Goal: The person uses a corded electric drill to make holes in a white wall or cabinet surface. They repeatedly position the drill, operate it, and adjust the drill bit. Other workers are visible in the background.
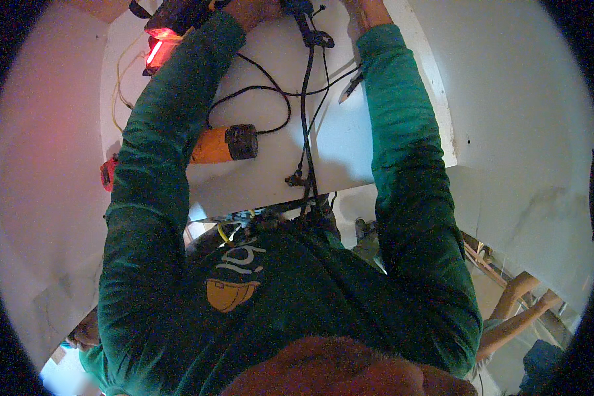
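Both my arms reach to the far edge of a white surface (350, 142). My left hand (261, 10) is cut off by the top edge, so its fingers do not show. Beside its wrist lies a dark tool with a glowing red light (157, 49). My right hand (371, 13) is also cropped at the top, its fingers out of sight. Between the hands a black cable (305, 99) with dark fittings runs toward my body. An orange power tool with a black end (221, 143) lies partly behind my left forearm, its black cord looping across the surface.
A slim dark pencil-like tool (352, 88) lies by my right forearm. A red object (108, 173) shows past my left arm, near a thin yellow cord (119, 99). White walls rise at both sides. Another person's arms (518, 313) appear at lower right, a green sleeve (94, 369) at lower left.
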`<state>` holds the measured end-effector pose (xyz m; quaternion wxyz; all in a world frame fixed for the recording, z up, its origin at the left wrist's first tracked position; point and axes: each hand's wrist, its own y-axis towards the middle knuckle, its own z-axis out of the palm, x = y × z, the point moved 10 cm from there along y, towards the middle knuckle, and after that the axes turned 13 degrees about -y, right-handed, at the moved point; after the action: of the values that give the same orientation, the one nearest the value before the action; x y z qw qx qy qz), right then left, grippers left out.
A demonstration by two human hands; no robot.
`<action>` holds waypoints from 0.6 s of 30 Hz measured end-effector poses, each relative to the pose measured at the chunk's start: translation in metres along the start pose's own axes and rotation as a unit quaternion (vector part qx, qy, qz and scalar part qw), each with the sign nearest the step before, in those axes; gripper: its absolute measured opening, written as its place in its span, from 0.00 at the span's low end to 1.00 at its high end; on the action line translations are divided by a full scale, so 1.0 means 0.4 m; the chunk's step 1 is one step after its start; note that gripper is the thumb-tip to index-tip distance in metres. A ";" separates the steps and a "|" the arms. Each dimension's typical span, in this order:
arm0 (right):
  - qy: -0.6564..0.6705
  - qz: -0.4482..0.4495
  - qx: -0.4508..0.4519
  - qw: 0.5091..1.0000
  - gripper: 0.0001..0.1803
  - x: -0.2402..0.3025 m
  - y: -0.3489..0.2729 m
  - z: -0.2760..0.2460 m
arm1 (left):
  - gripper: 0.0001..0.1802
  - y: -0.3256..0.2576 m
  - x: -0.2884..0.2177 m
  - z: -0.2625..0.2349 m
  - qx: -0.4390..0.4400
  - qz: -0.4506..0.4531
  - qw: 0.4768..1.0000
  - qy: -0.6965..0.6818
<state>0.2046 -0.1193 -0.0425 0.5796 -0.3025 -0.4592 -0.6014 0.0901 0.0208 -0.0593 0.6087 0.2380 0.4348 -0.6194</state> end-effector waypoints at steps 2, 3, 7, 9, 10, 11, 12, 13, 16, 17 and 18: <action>-0.022 -0.005 -0.003 1.000 0.16 -0.005 0.014 -0.014 | 0.13 -0.013 0.000 0.017 -0.005 -0.001 1.000 -0.002; -0.033 -0.008 -0.006 0.999 0.16 -0.006 0.020 -0.024 | 0.13 -0.018 0.002 0.032 -0.001 -0.003 1.000 -0.004; -0.029 0.039 0.004 0.999 0.15 -0.019 -0.004 0.021 | 0.13 -0.001 -0.004 -0.017 0.008 0.008 1.000 -0.027; -0.033 0.040 -0.010 0.999 0.15 -0.010 0.009 -0.005 | 0.12 0.006 0.001 0.001 0.007 0.005 1.000 -0.024; -0.021 0.029 -0.002 0.999 0.15 -0.006 0.005 0.000 | 0.12 0.007 -0.001 -0.001 0.000 0.007 1.000 -0.024; -0.009 0.019 0.006 1.000 0.15 -0.002 -0.003 0.002 | 0.12 0.007 0.000 0.001 -0.004 0.005 1.000 -0.021; 0.003 0.008 0.014 1.000 0.15 0.006 -0.009 0.008 | 0.12 0.006 0.003 0.002 -0.008 0.002 1.000 -0.018; 0.005 0.023 0.012 1.000 0.14 -0.002 -0.007 0.010 | 0.12 0.004 0.003 0.000 -0.011 -0.001 1.000 -0.015; 0.006 0.054 -0.005 0.998 0.13 -0.006 -0.012 0.009 | 0.12 0.005 -0.001 0.008 0.033 -0.002 0.999 -0.012; 0.006 0.060 -0.014 0.998 0.13 -0.003 -0.018 0.009 | 0.12 0.007 0.000 0.001 0.023 -0.003 1.000 -0.019; 0.005 0.066 -0.022 0.998 0.12 -0.001 -0.023 0.011 | 0.12 0.009 0.005 -0.002 0.012 -0.004 1.000 -0.027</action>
<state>0.1949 -0.1159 -0.0431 0.6136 -0.3418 -0.4220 -0.5732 0.0930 0.0208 -0.0622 0.6145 0.2270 0.4115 -0.6336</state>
